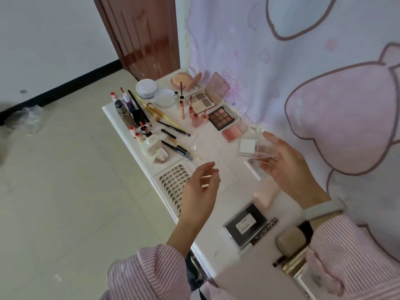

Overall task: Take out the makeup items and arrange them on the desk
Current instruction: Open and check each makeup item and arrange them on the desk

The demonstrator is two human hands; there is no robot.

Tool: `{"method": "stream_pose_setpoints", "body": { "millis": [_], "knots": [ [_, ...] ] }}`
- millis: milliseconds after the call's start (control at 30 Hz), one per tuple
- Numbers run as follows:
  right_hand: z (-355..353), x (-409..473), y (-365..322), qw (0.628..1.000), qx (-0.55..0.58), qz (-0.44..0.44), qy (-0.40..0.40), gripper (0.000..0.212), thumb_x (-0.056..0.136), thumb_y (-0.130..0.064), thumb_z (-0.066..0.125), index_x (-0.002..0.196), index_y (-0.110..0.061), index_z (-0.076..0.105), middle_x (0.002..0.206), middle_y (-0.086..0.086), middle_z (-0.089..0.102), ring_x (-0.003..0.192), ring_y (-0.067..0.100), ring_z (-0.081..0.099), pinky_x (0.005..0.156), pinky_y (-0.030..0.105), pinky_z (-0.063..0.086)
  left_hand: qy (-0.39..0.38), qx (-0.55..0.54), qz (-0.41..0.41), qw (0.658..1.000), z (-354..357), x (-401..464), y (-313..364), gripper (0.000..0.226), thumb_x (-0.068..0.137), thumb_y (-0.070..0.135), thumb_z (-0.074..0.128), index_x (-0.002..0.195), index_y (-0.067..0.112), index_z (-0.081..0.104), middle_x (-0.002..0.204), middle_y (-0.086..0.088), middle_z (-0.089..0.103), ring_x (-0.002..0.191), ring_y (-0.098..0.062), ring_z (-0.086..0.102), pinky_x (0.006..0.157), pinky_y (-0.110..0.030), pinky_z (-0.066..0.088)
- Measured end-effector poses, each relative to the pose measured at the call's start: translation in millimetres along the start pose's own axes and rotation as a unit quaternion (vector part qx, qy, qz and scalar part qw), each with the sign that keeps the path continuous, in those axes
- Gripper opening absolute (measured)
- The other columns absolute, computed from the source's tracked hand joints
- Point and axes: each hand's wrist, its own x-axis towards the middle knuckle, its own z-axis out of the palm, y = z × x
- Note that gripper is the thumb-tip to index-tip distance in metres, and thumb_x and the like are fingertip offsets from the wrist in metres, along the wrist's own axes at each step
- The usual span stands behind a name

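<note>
Many makeup items lie on the white desk (207, 234). My right hand (290, 167) grips a clear plastic case (257, 149) with a white sponge (247, 146) in it, thumb above and fingers below, just over the desk's right side. My left hand (201, 187) hovers above the desk's front middle, fingers loosely curled, next to a faint clear piece (227, 169) that is too blurred to make out. A lash tray (171, 180) lies under the left hand. Further back are a nine-pan palette (220, 118), an open palette (203, 100), a pink blush (231, 133) and brushes (171, 126).
Small bottles (123, 107) and round white jars (147, 87) crowd the far left end. Nearer me lie a black case (245, 224), a beige compact (290, 240) and a pink item (266, 191). A pink curtain (303, 61) hangs along the right; tiled floor lies left.
</note>
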Motion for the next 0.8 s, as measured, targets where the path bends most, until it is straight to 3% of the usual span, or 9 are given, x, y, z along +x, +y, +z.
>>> {"method": "stream_pose_setpoints", "body": {
  "millis": [133,200,400,467,567,600,667,733,800],
  "knots": [
    [5,-22,-9,0.997,-0.063,-0.005,-0.052,0.027,0.082,-0.026,0.062,0.106,-0.013,0.067,0.095,0.013,0.071,0.079,0.021,0.067,0.062,0.023,0.054,-0.027,-0.123,-0.071,0.989,14,2,17,0.020,0.093,0.023,0.051,0.111,0.025,0.058,0.091,0.006,0.069,0.078,-0.009,0.068,0.062,-0.018,0.053],
    [7,-29,-11,0.994,-0.088,-0.013,-0.058,0.024,0.079,-0.025,0.064,0.098,-0.013,0.070,0.094,0.011,0.072,0.082,0.023,0.068,0.063,0.023,0.054,-0.024,-0.190,-0.128,0.973,17,4,18,0.020,0.093,0.021,0.051,0.108,0.016,0.063,0.087,-0.001,0.069,0.074,-0.013,0.069,0.062,-0.020,0.053],
    [3,-4,-14,0.978,-0.200,-0.056,0.034,0.014,0.083,-0.019,0.061,0.089,-0.009,0.069,0.080,0.008,0.073,0.074,0.022,0.071,0.064,0.023,0.057,-0.039,-0.203,-0.170,0.963,25,20,18,0.021,0.094,0.017,0.050,0.107,0.009,0.065,0.089,-0.006,0.067,0.072,-0.014,0.068,0.061,-0.021,0.054],
    [0,21,-11,0.970,-0.212,-0.079,0.092,0.011,0.086,-0.015,0.058,0.082,-0.011,0.068,0.072,0.008,0.072,0.068,0.019,0.070,0.059,0.020,0.055,-0.009,-0.124,-0.140,0.982,26,31,15,0.024,0.095,0.018,0.048,0.112,0.013,0.063,0.097,-0.001,0.067,0.074,-0.010,0.067,0.063,-0.016,0.053],
    [-9,67,2,0.953,-0.249,-0.078,0.153,0.019,0.089,-0.008,0.050,0.075,-0.011,0.063,0.069,0.010,0.066,0.065,0.020,0.065,0.055,0.020,0.054,0.063,0.102,0.005,0.993,22,43,8,0.028,0.094,0.018,0.046,0.119,0.018,0.060,0.114,0.003,0.062,0.085,-0.001,0.058,0.070,-0.003,0.044],
    [-12,81,6,0.950,-0.260,-0.066,0.160,0.020,0.090,-0.007,0.048,0.076,-0.009,0.061,0.070,0.011,0.064,0.064,0.020,0.063,0.054,0.019,0.053,0.071,0.159,0.051,0.983,20,45,4,0.029,0.094,0.017,0.047,0.120,0.017,0.059,0.118,0.002,0.059,0.095,-0.004,0.056,0.079,-0.007,0.044],
    [-19,102,18,0.946,-0.277,-0.037,0.165,0.018,0.092,-0.006,0.046,0.081,-0.005,0.060,0.069,0.010,0.061,0.062,0.019,0.060,0.049,0.015,0.051,0.067,0.265,0.122,0.954,18,49,-5,0.031,0.093,0.016,0.050,0.122,0.013,0.058,0.126,-0.004,0.053,0.116,-0.018,0.049,0.098,-0.029,0.041],
    [-24,116,29,0.937,-0.307,-0.021,0.167,0.017,0.093,-0.007,0.044,0.085,-0.005,0.060,0.068,0.008,0.060,0.059,0.017,0.057,0.043,0.013,0.048,0.063,0.353,0.159,0.920,17,53,-15,0.034,0.091,0.017,0.053,0.124,0.011,0.057,0.132,-0.010,0.049,0.126,-0.027,0.042,0.103,-0.045,0.036],
    [-28,123,36,0.930,-0.328,-0.021,0.167,0.018,0.092,-0.006,0.044,0.084,-0.005,0.059,0.064,0.007,0.058,0.055,0.017,0.054,0.042,0.016,0.047,0.051,0.392,0.170,0.903,16,56,-21,0.036,0.090,0.020,0.055,0.125,0.011,0.056,0.137,-0.012,0.046,0.130,-0.031,0.037,0.104,-0.050,0.033]
  ]
}}
